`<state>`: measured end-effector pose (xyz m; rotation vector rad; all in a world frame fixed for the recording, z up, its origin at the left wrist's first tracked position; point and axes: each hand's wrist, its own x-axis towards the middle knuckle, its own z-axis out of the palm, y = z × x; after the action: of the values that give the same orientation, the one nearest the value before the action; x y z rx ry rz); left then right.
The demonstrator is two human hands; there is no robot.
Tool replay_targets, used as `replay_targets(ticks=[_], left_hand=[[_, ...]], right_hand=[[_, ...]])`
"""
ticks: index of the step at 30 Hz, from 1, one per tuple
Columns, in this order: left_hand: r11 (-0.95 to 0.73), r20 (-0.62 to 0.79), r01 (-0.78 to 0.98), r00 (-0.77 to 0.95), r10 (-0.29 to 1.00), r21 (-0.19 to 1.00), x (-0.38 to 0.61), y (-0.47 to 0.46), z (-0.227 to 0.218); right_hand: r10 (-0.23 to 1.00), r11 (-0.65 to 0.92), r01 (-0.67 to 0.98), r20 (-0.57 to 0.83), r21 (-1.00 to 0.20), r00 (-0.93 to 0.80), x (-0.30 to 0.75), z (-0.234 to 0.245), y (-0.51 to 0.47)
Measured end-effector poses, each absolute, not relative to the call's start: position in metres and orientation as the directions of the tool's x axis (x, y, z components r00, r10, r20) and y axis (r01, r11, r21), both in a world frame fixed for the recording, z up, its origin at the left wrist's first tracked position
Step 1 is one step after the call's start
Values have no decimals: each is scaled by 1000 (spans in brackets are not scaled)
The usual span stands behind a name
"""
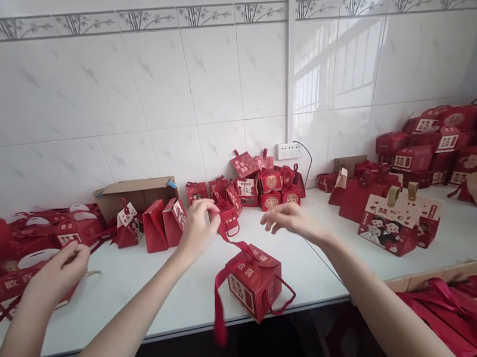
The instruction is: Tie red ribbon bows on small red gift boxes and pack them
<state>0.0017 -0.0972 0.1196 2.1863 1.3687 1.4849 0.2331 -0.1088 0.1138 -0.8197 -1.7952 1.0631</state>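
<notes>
The left hand point(199, 230) pinches a ribbon point(217, 290) above the box point(262, 283). The right hand point(290, 221), loose and empty, hovers near the box.

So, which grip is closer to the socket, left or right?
Right. The right grip is in front of the socket and lower; the left grip is farther off, lower and to its left.

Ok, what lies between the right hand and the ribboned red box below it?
In the head view, only bare white tabletop shows between the right hand and the red box.
</notes>
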Motion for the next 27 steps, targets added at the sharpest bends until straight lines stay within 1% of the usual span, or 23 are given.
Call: replay_targets(ticks=[1,2,3,5,7,9,11,14,16,18,20,22,27], left_hand=[[-587,636,639,192,748,498,2,-104,112],[-600,587,673,295,754,433,3,-110,105],[-608,528,696,375,762,382,5,-116,98],[-616,430,719,469,771,321,10,-124,86],[-636,382,704,520,764,316,15,-126,77],[-659,345,662,562,751,357,18,-123,72],[-668,311,622,593,743,409,18,-117,70],[-659,251,600,624,740,454,18,-110,72],[-627,236,609,599,765,487,19,-110,73],[-591,253,629,546,798,505,22,-114,73],[-577,269,653,516,813,491,24,-117,72],[-580,267,669,518,812,465,27,-119,71],[-601,252,699,547,798,388,30,-116,68]], right_hand=[[858,426,264,294,-865,-422,232,106,-109],[863,436,393,251,-809,-439,229,99,-109],[862,451,486,225,-748,-454,226,92,-110],[853,494,591,223,-638,-472,219,83,-113],[847,521,644,244,-560,-472,212,78,-117],[843,534,670,265,-515,-468,208,77,-122],[842,537,682,267,-496,-469,205,77,-125],[829,557,679,276,-478,-486,204,76,-126],[833,552,674,293,-490,-470,204,74,-126],[855,518,672,294,-529,-428,204,71,-127],[871,491,666,287,-562,-400,204,69,-128],[865,500,656,294,-565,-406,204,68,-128],[834,551,679,292,-485,-469,203,68,-124]])
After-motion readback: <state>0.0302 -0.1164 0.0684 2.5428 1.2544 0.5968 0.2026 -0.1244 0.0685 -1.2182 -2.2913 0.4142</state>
